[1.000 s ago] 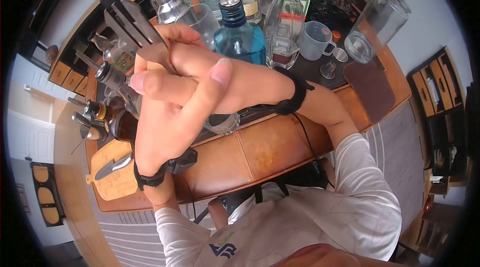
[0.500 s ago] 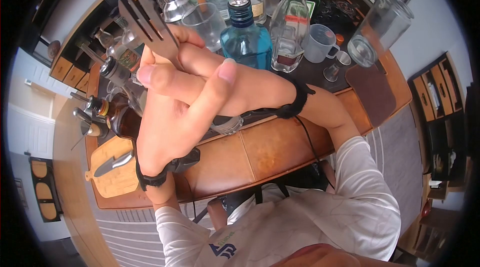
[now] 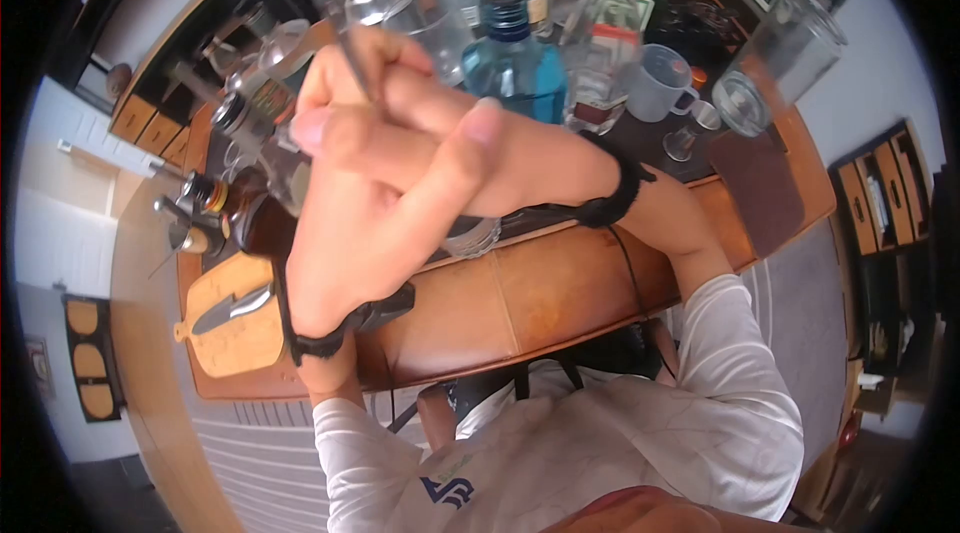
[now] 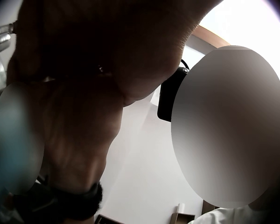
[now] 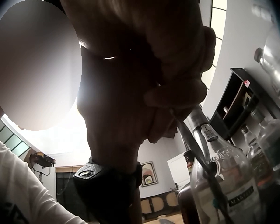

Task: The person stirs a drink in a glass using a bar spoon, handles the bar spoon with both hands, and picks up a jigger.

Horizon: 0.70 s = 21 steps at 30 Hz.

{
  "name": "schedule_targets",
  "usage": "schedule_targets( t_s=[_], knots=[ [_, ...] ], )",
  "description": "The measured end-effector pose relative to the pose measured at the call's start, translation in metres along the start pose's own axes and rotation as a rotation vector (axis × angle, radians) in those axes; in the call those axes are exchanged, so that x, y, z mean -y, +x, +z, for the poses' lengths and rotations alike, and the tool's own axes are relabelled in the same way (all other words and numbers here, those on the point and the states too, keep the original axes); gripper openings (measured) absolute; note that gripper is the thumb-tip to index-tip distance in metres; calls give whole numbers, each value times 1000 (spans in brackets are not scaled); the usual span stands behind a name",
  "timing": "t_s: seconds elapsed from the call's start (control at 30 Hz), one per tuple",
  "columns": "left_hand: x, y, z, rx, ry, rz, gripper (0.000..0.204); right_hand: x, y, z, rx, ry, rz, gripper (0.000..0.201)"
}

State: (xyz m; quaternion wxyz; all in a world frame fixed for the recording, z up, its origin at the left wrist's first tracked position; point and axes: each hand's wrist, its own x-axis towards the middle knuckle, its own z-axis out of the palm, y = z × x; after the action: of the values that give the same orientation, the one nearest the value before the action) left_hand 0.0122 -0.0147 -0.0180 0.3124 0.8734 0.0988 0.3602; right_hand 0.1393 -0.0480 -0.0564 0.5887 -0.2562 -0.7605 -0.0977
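My two hands are clasped over the table in the head view. The left hand (image 3: 345, 223) comes up from the lower left, its thumb laid across the right hand (image 3: 530, 158). A metal fork (image 3: 355, 63) stands out of the clasp, gripped between the curled fingers with its tines away from me. It shows nearly edge-on and blurred, its handle hidden inside the hands. In the right wrist view the fork (image 5: 200, 158) leaves the fingers as a thin dark strip, overlapping a clear bottle (image 5: 242, 200). The left wrist view shows mostly dark, interlocked hands.
Beyond the hands stand several bottles, among them a blue one (image 3: 515, 73) and a brown one (image 3: 255, 223). A measuring cup (image 3: 655, 83), a jigger (image 3: 690, 131) and a tall glass jar (image 3: 780, 63) are at right. A knife (image 3: 235, 308) lies on a cutting board (image 3: 240, 353).
The fork has turned from showing its flat tines to nearly edge-on. The clasped hands and the whole scene have shifted slightly right in the head view; the grip looks the same.
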Motion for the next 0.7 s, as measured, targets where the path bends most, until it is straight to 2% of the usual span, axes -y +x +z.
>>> schedule_targets(
  t_s=[0.03, 0.07, 0.1, 0.17, 0.2, 0.3, 0.33, 0.37, 0.4, 0.47, 0.5, 0.53, 0.57, 0.63, 0.7],
  knots=[
    [-2, -2, 1, -24, -57, -72, 45, -2, 1, -1, 56, 47, 53, 19],
    [0, -3, -1, -13, 78, 36, 38, -2, 3, -1, 112, 99, 102, 19],
    [-3, -1, -4, 14, 88, 34, 37, 2, 4, -1, 107, 134, 96, 19],
    [-6, -1, -4, 15, 109, 15, 35, 9, 5, -2, 137, 274, 263, 16],
    [-5, 0, -3, -8, 131, 69, 36, 5, 4, 0, 136, 299, 259, 16],
    [-1, 1, 0, -5, 92, 94, 37, -3, 4, -3, 134, 150, 197, 13],
    [8, 5, 0, 12, -78, 70, 39, 1, 5, -10, 276, -81, 155, 14],
    [11, 3, 1, 12, -79, 71, 39, 2, 5, -14, 416, -315, 112, 16],
    [12, 3, 2, -6, 12, 115, 38, -4, 3, -8, 417, -317, 112, 16],
    [11, 9, 8, -23, 100, 160, 38, -23, -3, 8, -32, 7, -80, 22],
    [20, 15, 14, -115, 55, 290, 45, -26, -4, 4, -31, 5, -79, 22],
    [21, 19, 17, -207, 10, 419, 55, -27, -2, -3, 68, 15, 6, 22],
    [19, 17, 14, -206, 8, 420, 55, -27, -1, -9, 167, 26, 90, 22],
    [9, 11, 5, -1, -236, 106, 59, -18, 2, -14, 161, 14, 111, 20],
    [8, 13, 5, -2, -226, 113, 58, -3, 4, -16, 148, -9, 149, 18]
  ],
)
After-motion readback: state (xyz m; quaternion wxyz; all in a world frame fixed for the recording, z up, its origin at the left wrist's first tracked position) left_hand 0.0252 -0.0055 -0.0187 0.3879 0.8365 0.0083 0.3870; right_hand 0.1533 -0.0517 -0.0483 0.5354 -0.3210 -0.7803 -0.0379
